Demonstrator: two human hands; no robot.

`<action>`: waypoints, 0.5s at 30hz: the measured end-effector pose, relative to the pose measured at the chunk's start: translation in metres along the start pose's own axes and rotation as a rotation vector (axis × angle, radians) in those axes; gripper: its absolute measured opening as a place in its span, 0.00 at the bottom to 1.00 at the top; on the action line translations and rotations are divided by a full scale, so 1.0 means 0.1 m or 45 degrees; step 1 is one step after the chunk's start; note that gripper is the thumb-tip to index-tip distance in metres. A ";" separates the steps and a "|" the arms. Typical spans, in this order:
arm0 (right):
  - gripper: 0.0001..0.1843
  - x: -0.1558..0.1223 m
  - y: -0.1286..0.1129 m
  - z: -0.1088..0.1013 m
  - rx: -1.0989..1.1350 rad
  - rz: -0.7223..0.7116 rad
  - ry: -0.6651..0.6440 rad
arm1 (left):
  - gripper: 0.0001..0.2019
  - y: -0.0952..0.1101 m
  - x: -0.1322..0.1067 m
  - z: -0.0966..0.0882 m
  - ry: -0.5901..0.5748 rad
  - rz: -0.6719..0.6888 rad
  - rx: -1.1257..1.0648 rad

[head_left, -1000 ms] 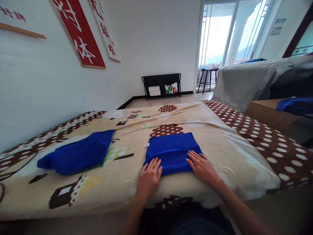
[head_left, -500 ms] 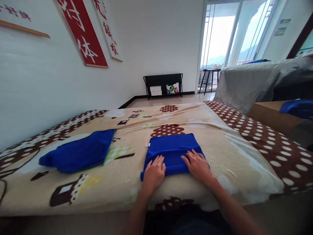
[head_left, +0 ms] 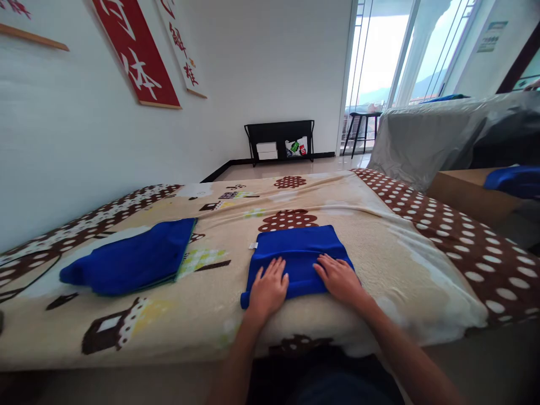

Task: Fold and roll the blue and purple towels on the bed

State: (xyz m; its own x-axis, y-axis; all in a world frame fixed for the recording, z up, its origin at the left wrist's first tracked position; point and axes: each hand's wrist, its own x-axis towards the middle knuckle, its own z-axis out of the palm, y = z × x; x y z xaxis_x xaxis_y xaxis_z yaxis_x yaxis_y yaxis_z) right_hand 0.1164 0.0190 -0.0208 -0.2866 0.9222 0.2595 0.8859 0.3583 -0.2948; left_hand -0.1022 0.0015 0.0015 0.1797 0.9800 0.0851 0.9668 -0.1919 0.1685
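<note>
A folded blue cloth (head_left: 297, 241) with a small white tag on its left edge lies in front of me, its near edge rolled or thickly folded. My left hand (head_left: 269, 286) rests flat on its left part, fingers outstretched and slightly apart. On the right part lies my right hand (head_left: 336, 275), open too, with the fingers pointing forward and left. Neither hand grips the fabric. Farther left, a second blue cloth (head_left: 135, 259) with a green-edged hem lies spread in a loose, tapering shape.
Both cloths lie on a beige patterned blanket (head_left: 388, 281) with brown polka-dot borders. To the right stand a cardboard box (head_left: 459, 188) with blue fabric on it and a plastic-covered piece of furniture (head_left: 413, 132). A black rack (head_left: 280, 132) stands by the far wall.
My left hand has slid slightly forward and right over the cloth. The right hand has shifted a little, staying flat on it. The camera view has tilted slightly.
</note>
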 end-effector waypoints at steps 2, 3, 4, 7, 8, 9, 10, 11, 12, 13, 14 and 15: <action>0.23 -0.04 0.26 -0.06 -0.046 0.089 0.049 | 0.26 -0.18 -0.06 0.01 0.059 -0.130 0.039; 0.23 -0.07 0.33 -0.09 -0.069 0.117 0.081 | 0.25 -0.24 -0.09 0.00 0.088 -0.179 0.061; 0.24 -0.08 0.36 -0.10 -0.091 0.128 0.118 | 0.25 -0.26 -0.12 0.00 0.118 -0.216 0.086; 0.24 -0.07 0.18 -0.06 -0.064 0.010 0.144 | 0.24 -0.11 -0.09 -0.02 0.186 -0.160 0.118; 0.24 -0.04 0.09 -0.03 -0.023 -0.060 0.107 | 0.25 -0.03 -0.05 -0.02 0.175 -0.081 0.090; 0.25 -0.01 0.01 0.00 0.020 -0.121 0.054 | 0.25 0.05 0.00 -0.02 0.139 0.006 0.041; 0.25 0.02 -0.04 0.02 0.052 -0.152 0.004 | 0.25 0.11 0.04 -0.02 0.084 0.080 -0.014; 0.25 0.05 -0.03 0.03 0.061 -0.144 -0.027 | 0.25 0.13 0.07 -0.01 0.029 0.121 -0.062; 0.25 0.06 0.02 0.02 0.050 -0.101 -0.032 | 0.25 0.11 0.09 0.00 -0.007 0.119 -0.090; 0.25 0.06 0.10 0.00 0.026 -0.039 -0.019 | 0.25 0.07 0.09 0.00 -0.013 0.078 -0.096; 0.25 0.05 0.22 -0.02 0.001 0.028 0.003 | 0.25 0.00 0.07 0.00 0.006 0.010 -0.084; 0.26 0.03 0.33 -0.05 -0.022 0.087 0.026 | 0.25 -0.08 0.04 0.01 0.042 -0.071 -0.061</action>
State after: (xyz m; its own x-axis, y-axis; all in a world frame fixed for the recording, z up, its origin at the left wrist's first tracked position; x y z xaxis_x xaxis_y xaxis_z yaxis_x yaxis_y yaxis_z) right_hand 0.1464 0.0331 -0.0246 -0.2179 0.9413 0.2578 0.9093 0.2917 -0.2966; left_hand -0.1096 0.0068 -0.0002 0.1186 0.9872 0.1067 0.9653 -0.1398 0.2204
